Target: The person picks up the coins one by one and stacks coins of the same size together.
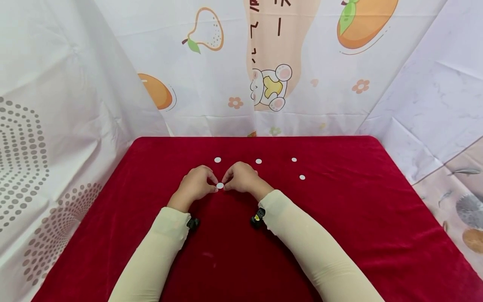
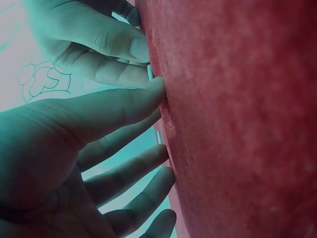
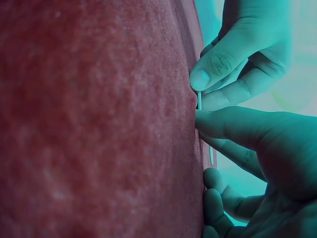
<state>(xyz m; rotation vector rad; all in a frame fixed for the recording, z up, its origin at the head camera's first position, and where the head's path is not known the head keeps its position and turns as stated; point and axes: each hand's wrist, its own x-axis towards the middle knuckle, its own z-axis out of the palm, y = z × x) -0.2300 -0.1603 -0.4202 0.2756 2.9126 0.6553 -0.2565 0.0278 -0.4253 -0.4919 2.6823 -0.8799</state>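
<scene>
A small, thin white disc (image 1: 220, 186) lies on the red cloth between the two hands. My left hand (image 1: 195, 183) has its thumb and index fingertips at the disc's left edge. From the other side, the thumb and index fingertips of my right hand (image 1: 243, 179) hold its right edge. Seen edge-on, the same disc shows as a thin pale strip (image 2: 150, 73) between the fingertips in the left wrist view, and as a narrow sliver (image 3: 199, 100) in the right wrist view. The left hand's other fingers are spread, their tips close to the cloth.
Behind the hands lie two more white discs, one at the left (image 1: 217, 160) and one in the middle (image 1: 258, 161). Further right are a far disc (image 1: 294, 160) and a nearer disc (image 1: 302, 177). Red cloth (image 1: 358, 230) covers the table; printed curtains (image 1: 211, 84) hang behind and beside it.
</scene>
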